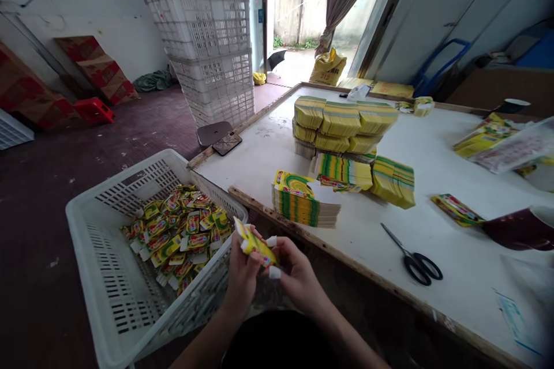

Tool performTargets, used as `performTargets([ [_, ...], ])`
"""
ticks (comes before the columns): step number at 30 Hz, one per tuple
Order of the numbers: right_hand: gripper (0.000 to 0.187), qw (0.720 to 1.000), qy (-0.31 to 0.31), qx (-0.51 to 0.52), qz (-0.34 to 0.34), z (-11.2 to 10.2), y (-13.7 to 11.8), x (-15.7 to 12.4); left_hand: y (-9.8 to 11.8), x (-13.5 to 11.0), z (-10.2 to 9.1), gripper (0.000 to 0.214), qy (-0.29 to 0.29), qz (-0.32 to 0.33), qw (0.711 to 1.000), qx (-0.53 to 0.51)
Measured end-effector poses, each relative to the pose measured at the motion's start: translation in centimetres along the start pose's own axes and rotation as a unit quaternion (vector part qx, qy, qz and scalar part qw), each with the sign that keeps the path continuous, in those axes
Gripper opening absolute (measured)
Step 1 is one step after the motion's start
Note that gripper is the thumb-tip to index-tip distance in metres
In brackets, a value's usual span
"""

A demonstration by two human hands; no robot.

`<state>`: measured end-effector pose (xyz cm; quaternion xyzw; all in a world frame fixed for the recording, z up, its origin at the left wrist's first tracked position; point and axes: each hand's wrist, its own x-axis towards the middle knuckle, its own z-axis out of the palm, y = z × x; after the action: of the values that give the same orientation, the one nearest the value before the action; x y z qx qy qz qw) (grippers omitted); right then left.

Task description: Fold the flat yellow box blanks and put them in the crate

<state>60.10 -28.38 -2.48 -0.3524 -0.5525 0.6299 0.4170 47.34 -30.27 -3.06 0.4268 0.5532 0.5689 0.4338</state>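
Note:
A small yellow printed carton point(255, 245) with a white flap standing up at its left end is held in front of me, over the table's near edge. My left hand point(244, 262) grips its left part, thumb on the near face. At its right end, my right hand point(288, 262) has thumb and forefinger, both tipped with white wraps, closed on the carton. Just beyond my hands stands a stack of flat yellow-green cartons point(298, 202) on the table. To the left, a white plastic basket point(86, 248) holds many loose small yellow cartons point(182, 236).
On the white table point(363, 265) lie black-handled scissors point(415, 262), a phone point(227, 143), more carton stacks point(341, 121) and a dark cup point(519, 228). Tall stacked white crates point(208, 52) stand behind the basket. Red boxes point(95, 69) sit by the left wall.

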Motion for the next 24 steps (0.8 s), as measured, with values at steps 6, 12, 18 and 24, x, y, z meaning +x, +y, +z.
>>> performTargets([
  [6,0.015,0.996,0.011,-0.079,-0.045,-3.5,-1.0,0.2,0.3,0.5,-0.8,0.033,-0.039,-0.020,0.995,-0.090],
  [12,0.026,0.855,-0.048,-0.442,-0.268,-5.6,-3.0,-0.1,2.8,1.7,-4.4,0.101,-0.186,-0.002,0.982,-0.030],
  [18,0.028,0.822,-0.059,-0.470,-0.317,-3.6,-3.0,-0.6,2.2,0.3,-2.4,0.071,-0.271,-0.002,0.935,0.227],
  [24,0.056,0.989,0.101,-0.093,-0.059,-4.0,-1.0,0.5,0.5,-0.7,-1.1,0.072,-0.197,0.109,0.915,0.336],
])
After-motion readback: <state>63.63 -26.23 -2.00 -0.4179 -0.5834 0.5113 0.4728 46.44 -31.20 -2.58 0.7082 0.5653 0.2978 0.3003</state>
